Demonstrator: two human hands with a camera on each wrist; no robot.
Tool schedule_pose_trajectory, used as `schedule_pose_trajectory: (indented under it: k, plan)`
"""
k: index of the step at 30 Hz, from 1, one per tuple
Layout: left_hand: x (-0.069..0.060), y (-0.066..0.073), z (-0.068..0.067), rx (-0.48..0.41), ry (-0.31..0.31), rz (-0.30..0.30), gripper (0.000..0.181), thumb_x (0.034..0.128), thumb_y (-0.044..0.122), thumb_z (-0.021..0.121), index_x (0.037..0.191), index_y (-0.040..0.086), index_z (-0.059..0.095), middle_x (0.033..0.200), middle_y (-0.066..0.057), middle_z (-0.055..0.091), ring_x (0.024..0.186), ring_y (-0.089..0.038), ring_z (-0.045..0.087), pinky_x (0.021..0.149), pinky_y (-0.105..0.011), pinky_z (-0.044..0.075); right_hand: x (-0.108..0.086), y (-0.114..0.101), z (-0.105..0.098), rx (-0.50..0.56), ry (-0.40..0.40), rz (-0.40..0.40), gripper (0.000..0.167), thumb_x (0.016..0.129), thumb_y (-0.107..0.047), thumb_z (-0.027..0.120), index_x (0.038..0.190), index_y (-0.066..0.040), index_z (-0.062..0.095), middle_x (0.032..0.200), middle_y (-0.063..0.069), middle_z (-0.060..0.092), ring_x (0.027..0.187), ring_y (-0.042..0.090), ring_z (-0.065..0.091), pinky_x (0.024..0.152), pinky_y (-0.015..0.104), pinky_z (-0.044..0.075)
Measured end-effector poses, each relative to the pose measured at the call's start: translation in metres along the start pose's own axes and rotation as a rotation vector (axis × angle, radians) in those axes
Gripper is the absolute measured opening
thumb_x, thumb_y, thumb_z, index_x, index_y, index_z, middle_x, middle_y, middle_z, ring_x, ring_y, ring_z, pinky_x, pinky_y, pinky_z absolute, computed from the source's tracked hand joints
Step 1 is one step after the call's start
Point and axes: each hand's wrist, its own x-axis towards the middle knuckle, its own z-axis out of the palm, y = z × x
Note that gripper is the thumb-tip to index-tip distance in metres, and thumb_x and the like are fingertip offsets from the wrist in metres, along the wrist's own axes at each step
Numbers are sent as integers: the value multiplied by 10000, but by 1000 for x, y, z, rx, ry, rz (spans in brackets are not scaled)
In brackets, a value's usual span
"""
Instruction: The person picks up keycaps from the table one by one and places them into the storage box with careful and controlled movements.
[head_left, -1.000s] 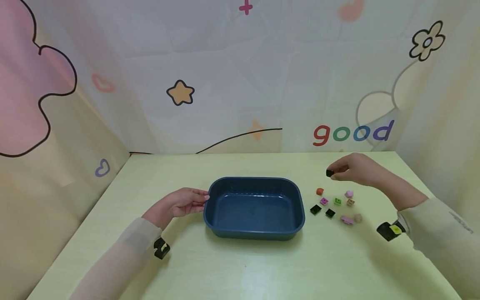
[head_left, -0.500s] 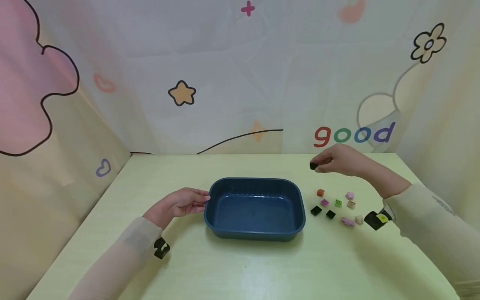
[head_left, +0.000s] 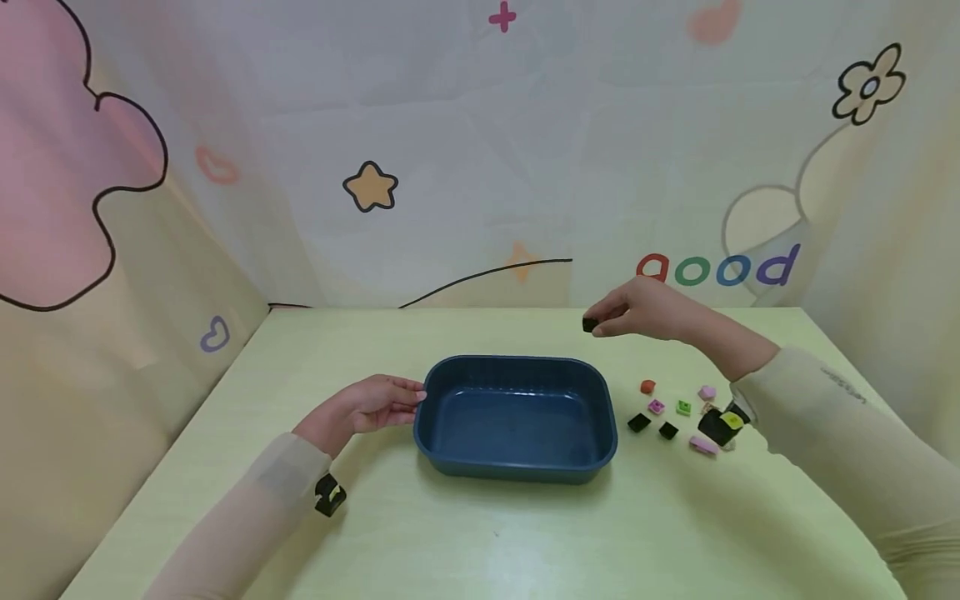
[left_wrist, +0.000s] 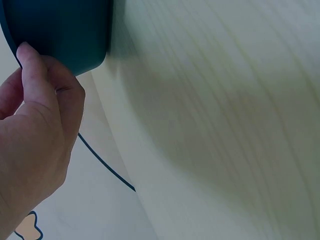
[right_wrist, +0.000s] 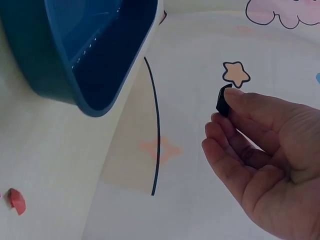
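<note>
A dark blue rectangular tub (head_left: 517,471) stands on the table, with bare inside walls and floor. At its left end my left hand (head_left: 378,403) pinches the rim, thumb on the inner side, as the left wrist view also shows. My right hand (head_left: 648,310) is raised above the table behind the tub's right back corner. Between its thumb and fingertips it pinches a small black block (right_wrist: 223,100), seen up close in the right wrist view. The block is apart from the tub.
Right of the tub lie several small pieces: an orange one (head_left: 648,387), a magenta one (head_left: 656,407), a green one (head_left: 683,407), a pink one (head_left: 703,446) and two black ones, such as the black piece (head_left: 639,422). A printed curtain (head_left: 480,167) hangs behind the table.
My right hand has moved left and slightly up with the black block, from above the loose pieces toward the tub. My left hand has kept its hold on the rim.
</note>
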Motion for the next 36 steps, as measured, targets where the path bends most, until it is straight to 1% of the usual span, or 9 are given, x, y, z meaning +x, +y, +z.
schedule_pose_trajectory:
  k: [4, 8, 11, 14, 19, 24, 30, 36]
  plan:
    - [1, -2, 1, 8, -4, 7, 308, 1058, 61, 515, 1335, -73, 533, 807, 43, 682, 727, -41, 655, 705, -138, 596, 8, -5, 4, 18, -24, -17, 333, 951, -125, 715, 1236, 46, 702, 1094, 206, 770, 978, 276, 746, 884, 430, 625]
    - [-1, 2, -1, 25, 4, 17, 263, 1059, 58, 510, 1293, -56, 551, 800, 45, 677, 720, -44, 649, 696, -137, 592, 22, -12, 10, 9, -40, -38, 323, 952, -124, 714, 1232, 37, 707, 1080, 188, 775, 964, 251, 730, 875, 413, 615]
    - [-2, 6, -2, 31, 7, 15, 226, 1059, 53, 507, 1260, -39, 554, 798, 42, 670, 711, -44, 646, 692, -137, 593, 31, -17, 15, 9, -53, -61, 314, 957, -121, 707, 1231, 32, 708, 1093, 183, 772, 984, 260, 724, 900, 429, 607]
    - [-2, 6, -3, 34, 4, 13, 219, 1058, 53, 509, 1255, -34, 550, 801, 42, 669, 707, -44, 649, 697, -140, 597, 38, -22, 22, 20, -69, -89, 305, 963, -112, 695, 1233, 29, 708, 1115, 184, 766, 1019, 282, 725, 946, 455, 600]
    - [-2, 6, -4, 36, -14, 17, 257, 1061, 62, 509, 1293, -45, 542, 808, 44, 669, 713, -40, 651, 712, -145, 602, 47, -29, 34, 29, -90, -118, 300, 963, -108, 688, 1228, 30, 711, 1111, 187, 768, 1049, 310, 727, 967, 468, 597]
    - [-1, 6, -4, 28, -9, 14, 274, 1061, 64, 509, 1311, -46, 531, 816, 40, 665, 715, -43, 647, 706, -142, 599, 59, -33, 48, 35, -110, -136, 292, 960, -102, 688, 1222, 20, 719, 1113, 177, 771, 1053, 304, 725, 955, 439, 605]
    - [1, 2, -5, 25, -26, 13, 362, 1068, 66, 493, 1398, -78, 463, 831, 44, 659, 722, -34, 646, 707, -133, 594, 68, -40, 62, 42, -180, -180, 293, 954, -105, 690, 1223, 5, 725, 1162, 172, 764, 1084, 293, 729, 943, 398, 614]
    - [1, -2, -3, 32, -43, 26, 445, 1073, 66, 475, 1472, -110, 383, 845, 50, 653, 736, -28, 640, 713, -126, 591, 76, -42, 77, 68, -249, -216, 306, 944, -76, 695, 1232, 29, 712, 1170, 183, 760, 1078, 281, 733, 933, 358, 617]
